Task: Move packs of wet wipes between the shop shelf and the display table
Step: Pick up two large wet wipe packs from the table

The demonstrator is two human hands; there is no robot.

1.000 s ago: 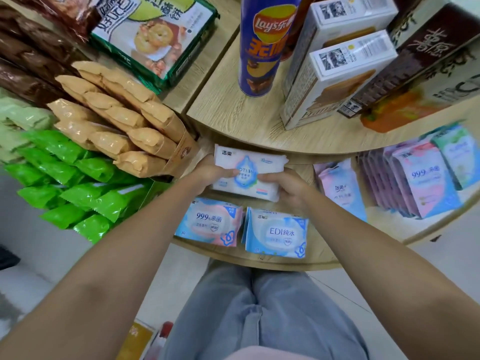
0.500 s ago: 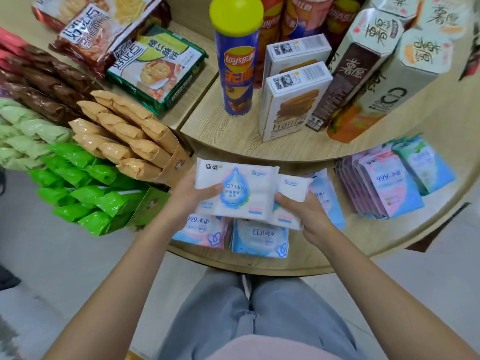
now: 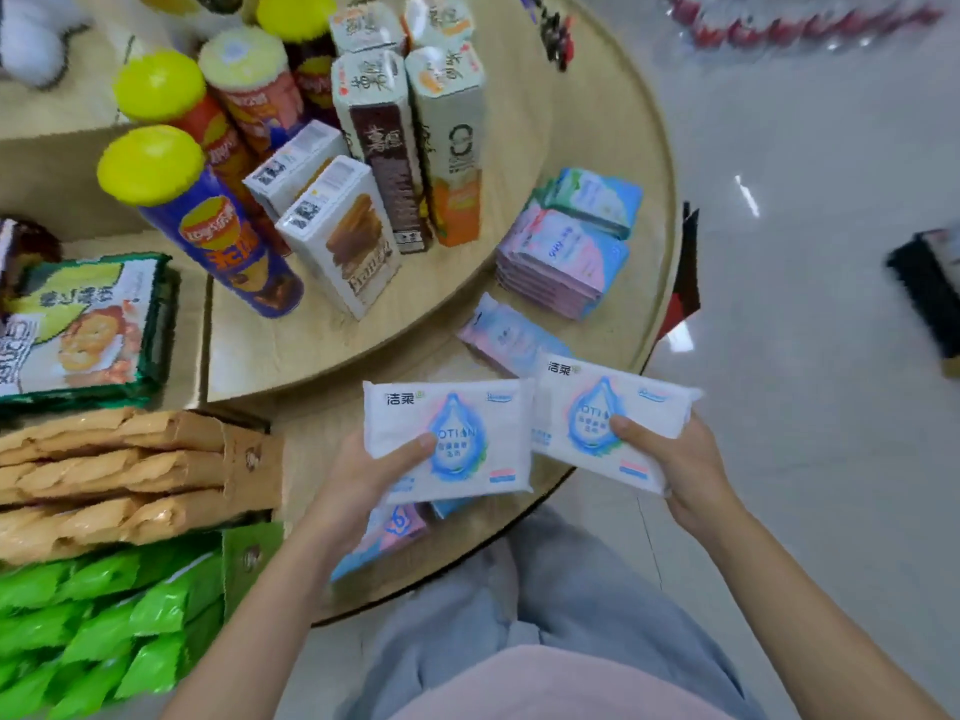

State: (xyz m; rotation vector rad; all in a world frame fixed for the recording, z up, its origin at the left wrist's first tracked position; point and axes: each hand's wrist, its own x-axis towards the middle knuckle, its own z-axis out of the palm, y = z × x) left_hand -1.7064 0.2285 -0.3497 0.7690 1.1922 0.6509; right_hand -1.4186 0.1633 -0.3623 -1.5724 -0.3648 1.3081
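- While the left hand (image 3: 363, 475) grips a white rectangular plastic pack of wet wipes (image 3: 457, 439) printed with a blue drop, thumb curled over its front, the right hand (image 3: 675, 459) clasps a second matching pack (image 3: 608, 418) the same way. The two packs sit side by side with their edges meeting, above the near rim of the round light-wood display table (image 3: 644, 163).
- Under the left hand, partly hidden, blue-and-pink soft wipe packs (image 3: 395, 527) lie on that table.
- Just beyond the right hand's pack lies a single pink-and-blue pack (image 3: 509, 335); farther beyond is a stack of pink-and-blue packs (image 3: 561, 262).
- Left of the left hand, an open brown cardboard tray (image 3: 249, 459) holds tan foil packets (image 3: 104, 470); bright green packets (image 3: 104, 631) lie nearer the person.
- Well beyond both hands stand a blue crisp tube with a yellow lid (image 3: 218, 241) and white cartons (image 3: 343, 236).
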